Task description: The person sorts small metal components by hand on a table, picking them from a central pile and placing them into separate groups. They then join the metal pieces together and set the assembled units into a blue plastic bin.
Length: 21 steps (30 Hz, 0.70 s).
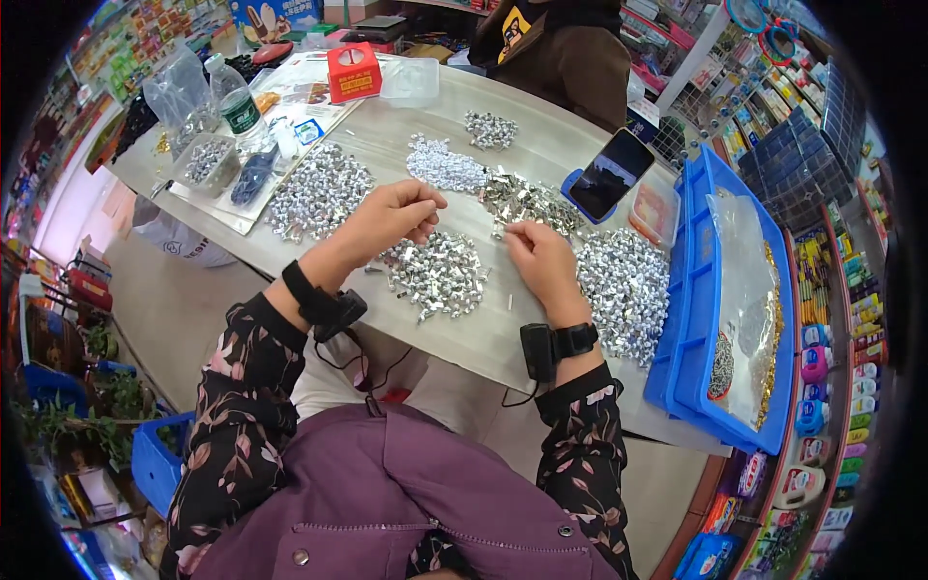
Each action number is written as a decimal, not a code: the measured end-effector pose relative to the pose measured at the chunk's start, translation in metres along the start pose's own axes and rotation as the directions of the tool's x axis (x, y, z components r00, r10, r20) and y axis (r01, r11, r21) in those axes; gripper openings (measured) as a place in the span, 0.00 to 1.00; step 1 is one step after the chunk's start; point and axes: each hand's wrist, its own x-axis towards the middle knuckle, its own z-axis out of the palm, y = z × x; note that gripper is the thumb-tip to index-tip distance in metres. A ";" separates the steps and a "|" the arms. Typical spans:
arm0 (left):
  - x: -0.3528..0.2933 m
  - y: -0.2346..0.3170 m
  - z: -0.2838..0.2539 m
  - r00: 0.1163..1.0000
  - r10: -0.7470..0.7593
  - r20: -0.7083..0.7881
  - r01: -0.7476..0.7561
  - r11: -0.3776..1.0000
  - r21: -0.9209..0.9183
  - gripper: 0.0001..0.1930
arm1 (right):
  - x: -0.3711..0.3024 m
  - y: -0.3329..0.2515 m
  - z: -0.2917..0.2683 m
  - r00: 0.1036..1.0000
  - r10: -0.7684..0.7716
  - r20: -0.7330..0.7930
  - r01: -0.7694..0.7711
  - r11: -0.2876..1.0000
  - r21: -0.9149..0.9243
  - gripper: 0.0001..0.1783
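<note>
Small silver pieces: a heap of tiny shiny metal pieces (437, 274) is spread on the desk between the two hands, near the front edge; further heaps are seen to the left (319, 190), far centre (447, 166) and right (626, 282).
Left hand: the left hand (391, 217) is raised just above the near heap, fingers curled together as if pinching one small piece; what is pinched cannot be made out.
Right hand: the right hand (543, 259) is laid on the desk, fingertips closed on a piece at the edge of the middle pile (527, 200).
Handling: the pieces are judged light, stiff and slippery, easily scattered; each is best taken by fingertip pinch across its narrow sides.
Desk: a pale grey desk (483, 333) carries everything.
Surroundings: a phone (611, 174) is propped far right, a blue tray (698, 319) with a clear bag sits right, a water bottle (235, 101) and red box (354, 72) stand far left.
</note>
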 end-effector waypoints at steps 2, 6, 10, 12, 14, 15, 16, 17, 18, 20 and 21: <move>-0.018 0.003 -0.010 0.997 -0.043 -0.059 0.040 0.998 -0.049 0.10 | 0.002 -0.016 0.014 0.994 -0.105 0.032 0.107 0.992 -0.064 0.10; -0.022 -0.019 0.004 0.998 -0.002 -0.059 -0.009 0.982 -0.186 0.12 | -0.005 -0.001 0.011 0.993 -0.079 0.082 0.100 0.950 -0.296 0.10; -0.029 -0.027 0.020 0.999 0.005 -0.041 -0.018 0.944 -0.329 0.11 | -0.014 -0.007 0.004 0.991 -0.121 0.047 0.129 0.965 -0.229 0.08; -0.034 -0.027 0.024 0.999 0.004 -0.053 -0.023 0.937 -0.350 0.10 | -0.013 -0.017 0.005 0.993 -0.101 0.054 0.110 0.969 -0.219 0.08; -0.038 -0.027 0.022 0.999 -0.004 -0.051 -0.014 0.934 -0.357 0.10 | -0.010 -0.024 0.010 0.986 -0.162 0.045 0.168 0.961 -0.219 0.07; -0.038 -0.027 0.022 0.999 -0.008 -0.043 -0.008 0.933 -0.361 0.09 | -0.009 -0.026 0.012 0.981 -0.189 0.038 0.192 0.956 -0.223 0.06; -0.039 -0.027 0.022 0.999 -0.005 -0.050 -0.014 0.933 -0.360 0.09 | -0.008 -0.025 0.013 0.980 -0.196 0.040 0.200 0.955 -0.221 0.06; -0.039 -0.028 0.024 0.999 0.001 -0.053 -0.020 0.929 -0.370 0.09 | -0.008 -0.022 0.013 0.977 -0.212 0.032 0.214 0.954 -0.212 0.06; -0.039 -0.028 0.025 0.999 0.006 -0.054 -0.026 0.924 -0.381 0.08 | -0.009 -0.019 0.014 0.974 -0.226 0.024 0.226 0.953 -0.203 0.06; -0.039 -0.027 0.025 0.998 0.018 -0.058 -0.039 0.921 -0.387 0.08 | -0.007 -0.018 0.013 0.969 -0.247 0.012 0.244 0.950 -0.195 0.06; -0.039 -0.026 0.025 0.998 0.020 -0.064 -0.043 0.922 -0.384 0.08 | -0.007 -0.019 0.012 0.977 -0.212 0.029 0.214 0.955 -0.205 0.06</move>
